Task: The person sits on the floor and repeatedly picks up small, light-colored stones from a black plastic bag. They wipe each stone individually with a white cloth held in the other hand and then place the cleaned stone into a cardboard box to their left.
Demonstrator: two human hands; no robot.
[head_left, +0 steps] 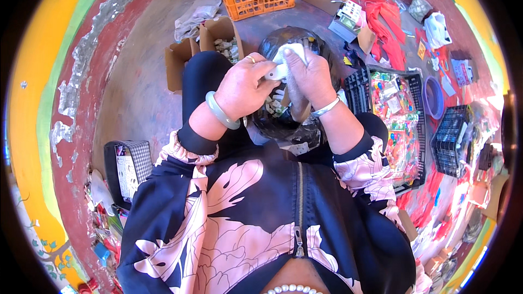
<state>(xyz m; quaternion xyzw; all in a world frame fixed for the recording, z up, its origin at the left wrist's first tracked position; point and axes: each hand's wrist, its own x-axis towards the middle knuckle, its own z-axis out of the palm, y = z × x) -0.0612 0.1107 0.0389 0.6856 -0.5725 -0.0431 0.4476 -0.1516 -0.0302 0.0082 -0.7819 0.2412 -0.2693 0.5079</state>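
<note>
The floor is bare grey concrete, lit by strong daylight. On the left stands a wall painted yellow and green, with a dark red base where the paint is peeling off in patches

I see a small white object, soft-looking and pale, perhaps cloth or thin plastic, just above the centre of the frame. It is pinched from both sides, its upper edge folded over and poking up above the fingers, most of its lower part hidden. It sits raised over a black plastic bag whose open mouth at mid-frame shows small pale pieces inside, too small to make out.
</note>
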